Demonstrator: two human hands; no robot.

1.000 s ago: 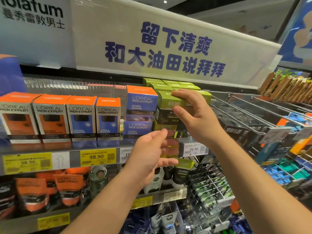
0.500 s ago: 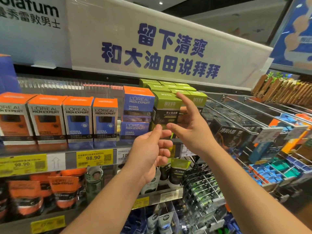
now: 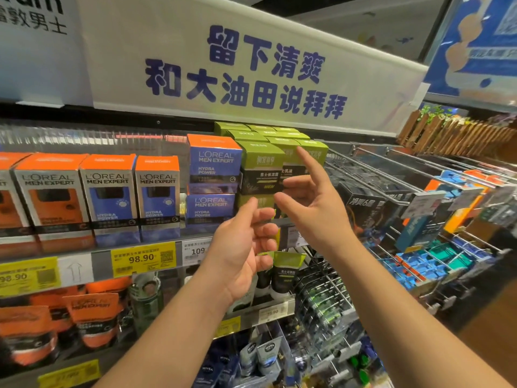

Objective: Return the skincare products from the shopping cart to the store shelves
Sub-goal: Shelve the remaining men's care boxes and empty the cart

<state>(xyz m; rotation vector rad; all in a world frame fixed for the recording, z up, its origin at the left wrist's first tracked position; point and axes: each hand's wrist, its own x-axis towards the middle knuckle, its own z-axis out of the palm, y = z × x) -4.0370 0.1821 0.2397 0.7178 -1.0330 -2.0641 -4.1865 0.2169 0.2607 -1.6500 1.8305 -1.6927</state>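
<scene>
A green and black skincare box (image 3: pixel 260 169) stands on the top shelf (image 3: pixel 95 268), stacked on another green box beside the blue L'Oreal boxes (image 3: pixel 214 163). More green boxes (image 3: pixel 268 134) sit behind it. My right hand (image 3: pixel 310 208) hovers just in front of the stack, fingers spread and relaxed, index finger pointing up, holding nothing. Slightly lower, my left hand (image 3: pixel 246 247) is held palm inward with loosely bent fingers, empty, in front of the shelf edge.
Orange and blue L'Oreal boxes (image 3: pixel 109 197) fill the shelf's left part. Yellow price tags (image 3: pixel 144 259) line the edge. Tubes and pouches (image 3: pixel 92 317) sit on the shelf below. Wire hooks with hanging packs (image 3: pixel 414 197) jut out at right. A white banner (image 3: pixel 251 71) hangs above.
My right hand let go of the green box, now left standing on the stack, and drew back with fingers opening. My left hand stayed close below.
</scene>
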